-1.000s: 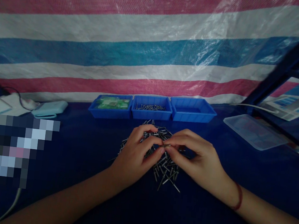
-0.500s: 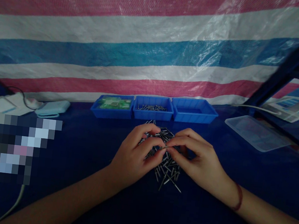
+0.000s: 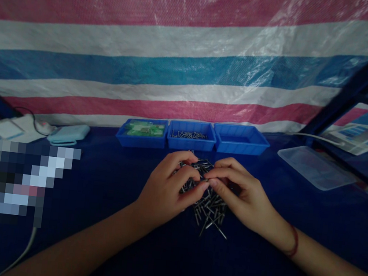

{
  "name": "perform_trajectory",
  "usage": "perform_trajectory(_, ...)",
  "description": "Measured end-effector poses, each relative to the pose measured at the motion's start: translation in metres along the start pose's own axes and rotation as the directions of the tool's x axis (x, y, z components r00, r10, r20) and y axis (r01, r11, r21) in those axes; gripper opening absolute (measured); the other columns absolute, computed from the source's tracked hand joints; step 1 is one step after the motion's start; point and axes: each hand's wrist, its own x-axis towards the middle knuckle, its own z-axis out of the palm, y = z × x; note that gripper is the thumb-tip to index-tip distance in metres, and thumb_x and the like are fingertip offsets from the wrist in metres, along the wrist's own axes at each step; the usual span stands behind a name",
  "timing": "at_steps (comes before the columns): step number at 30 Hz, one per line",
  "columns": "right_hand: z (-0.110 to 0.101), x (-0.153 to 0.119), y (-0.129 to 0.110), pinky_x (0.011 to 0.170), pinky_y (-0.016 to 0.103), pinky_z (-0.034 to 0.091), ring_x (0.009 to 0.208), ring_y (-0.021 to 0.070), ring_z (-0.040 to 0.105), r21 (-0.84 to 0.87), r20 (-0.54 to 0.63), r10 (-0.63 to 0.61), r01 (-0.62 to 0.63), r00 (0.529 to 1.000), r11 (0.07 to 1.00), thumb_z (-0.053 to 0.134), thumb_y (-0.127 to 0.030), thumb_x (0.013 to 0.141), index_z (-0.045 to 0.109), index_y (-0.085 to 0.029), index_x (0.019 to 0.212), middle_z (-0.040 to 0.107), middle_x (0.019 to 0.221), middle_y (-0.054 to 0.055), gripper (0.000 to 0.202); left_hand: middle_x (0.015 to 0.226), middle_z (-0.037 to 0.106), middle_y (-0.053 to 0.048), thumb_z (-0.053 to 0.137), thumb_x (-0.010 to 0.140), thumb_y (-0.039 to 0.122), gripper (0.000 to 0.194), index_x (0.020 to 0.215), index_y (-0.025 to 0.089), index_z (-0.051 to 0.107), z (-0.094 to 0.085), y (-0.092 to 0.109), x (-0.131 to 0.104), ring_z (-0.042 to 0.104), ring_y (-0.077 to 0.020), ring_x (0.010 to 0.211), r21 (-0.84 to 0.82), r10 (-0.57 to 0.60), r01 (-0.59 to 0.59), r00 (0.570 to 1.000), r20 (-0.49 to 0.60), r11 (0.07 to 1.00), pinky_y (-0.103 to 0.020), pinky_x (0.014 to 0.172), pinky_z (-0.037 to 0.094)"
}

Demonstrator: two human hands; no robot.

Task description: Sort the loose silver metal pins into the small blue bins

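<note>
One small, slender metal piece (image 3: 206, 180) sits at the fingertips of my right hand (image 3: 246, 198), whose thumb and index finger are pinched together on it. My fingers hide most of it, so I cannot tell its whole shape. My left hand (image 3: 167, 187) is beside it, thumb tip reaching the same spot, index finger curled with a gap between it and the thumb; whether that thumb presses on the piece I cannot tell.

Behind and below my fingers lies a loose heap of thin silver-grey metal rivets (image 3: 211, 207), criss-crossed on the dark blue tabletop (image 3: 176, 261), with a few sticking out toward the near edge. My left hand covers part of the heap. Around my right wrist is a thin dark red band (image 3: 294, 243).

Beyond the heap, three blue plastic bins stand in a row near the far edge: the left bin (image 3: 142, 141) holds green-and-clear packets (image 3: 147, 129), the middle bin (image 3: 191, 145) holds silver metal pins (image 3: 189, 135), and the right bin (image 3: 244, 148) stands beside it. A translucent flat plastic lid (image 3: 316, 168) lies toward the far right corner; a pale blue rounded case (image 3: 69, 134) lies toward the far left. Behind the far edge hangs a woven plastic sheet (image 3: 180, 55) striped pinkish red, white and blue.
</note>
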Motion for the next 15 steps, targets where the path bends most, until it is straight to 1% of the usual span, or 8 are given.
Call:
perform_trajectory(2,0.001,0.008,-0.001,0.065,0.029,0.047,0.081,0.0151,0.056,-0.045,-0.023,-0.02,0.019,1.0,0.999,0.055,-0.023,0.087,0.064,-0.023,0.092,0.055,0.09,0.004,0.011,0.103,0.054,-0.007,0.056,0.086,0.023,0.006,0.086,0.018,0.054,-0.002,-0.006,0.001,0.056,-0.0167,0.096,-0.017,-0.01,0.01,1.0,0.014,1.0,-0.033,0.083,0.048)
perform_trajectory(4,0.003,0.021,-0.001,0.069,0.03,0.047,0.082,0.0158,0.056,-0.107,-0.054,-0.067,0.061,0.996,0.992,0.054,-0.022,0.087,0.064,-0.021,0.089,0.056,0.088,0.004,0.011,0.102,0.055,-0.007,0.054,0.087,0.026,0.011,0.094,0.018,0.053,-0.003,-0.015,0.002,0.055,-0.0176,0.097,-0.024,-0.032,0.033,0.999,0.027,0.999,-0.035,0.086,0.047)
perform_trajectory(6,0.005,0.04,0.001,0.07,0.031,0.046,0.081,0.0163,0.056,-0.184,-0.106,-0.117,0.096,0.987,0.978,0.053,-0.022,0.087,0.064,-0.019,0.087,0.057,0.085,0.004,0.012,0.1,0.057,-0.007,0.052,0.089,0.027,0.016,0.102,0.017,0.052,-0.005,-0.024,0.002,0.055,-0.0179,0.097,-0.02,-0.08,0.081,0.996,0.03,0.997,-0.035,0.086,0.046)
perform_trajectory(8,0.008,0.062,0.005,0.07,0.031,0.046,0.08,0.0169,0.056,-0.274,-0.171,-0.156,0.105,0.973,0.956,0.053,-0.024,0.087,0.066,-0.017,0.086,0.058,0.083,0.005,0.015,0.098,0.058,-0.006,0.05,0.089,0.026,0.019,0.105,0.017,0.05,-0.005,-0.033,0.001,0.056,-0.0169,0.092,-0.019,-0.15,0.15,0.989,0.003,0.988,-0.034,0.082,0.047)
perform_trajectory(9,0.01,0.075,0.009,0.071,0.031,0.046,0.08,0.0173,0.056,-0.325,-0.188,-0.172,0.104,0.967,0.94,0.052,-0.024,0.087,0.066,-0.015,0.085,0.058,0.083,0.006,0.017,0.097,0.058,-0.006,0.049,0.09,0.026,0.018,0.105,0.017,0.05,-0.005,-0.037,0.001,0.057,-0.0162,0.088,-0.021,-0.182,0.182,0.983,-0.015,0.983,-0.033,0.08,0.047)
perform_trajectory(11,0.017,0.098,0.019,0.072,0.032,0.046,0.081,0.0183,0.056,-0.428,-0.195,-0.161,0.064,0.967,0.901,0.051,-0.024,0.087,0.068,-0.014,0.085,0.059,0.085,0.007,0.019,0.095,0.059,-0.006,0.048,0.09,0.027,0.017,0.104,0.017,0.05,-0.004,-0.043,0.0,0.057,-0.0156,0.085,-0.022,-0.225,0.225,0.974,-0.037,0.974,-0.032,0.078,0.047)
perform_trajectory(13,0.028,0.119,0.032,0.075,0.033,0.046,0.082,0.0198,0.057,-0.451,-0.191,-0.15,0.049,0.97,0.891,0.052,-0.022,0.086,0.068,-0.013,0.083,0.06,0.084,0.009,0.019,0.093,0.06,-0.006,0.047,0.091,0.027,0.016,0.102,0.017,0.051,-0.004,-0.047,-0.001,0.058,-0.0158,0.085,-0.009,-0.237,0.237,0.971,-0.014,0.972,-0.032,0.077,0.047)
perform_trajectory(15,0.039,0.134,0.044,0.074,0.034,0.046,0.079,0.0206,0.057,-0.461,-0.166,-0.133,0.042,0.977,0.886,0.054,-0.022,0.084,0.069,-0.014,0.08,0.061,0.081,0.009,0.018,0.091,0.06,-0.005,0.046,0.091,0.027,0.015,0.101,0.017,0.052,-0.003,-0.048,-0.003,0.059,-0.0159,0.084,0.006,-0.233,0.233,0.972,0.024,0.973,-0.032,0.077,0.048)
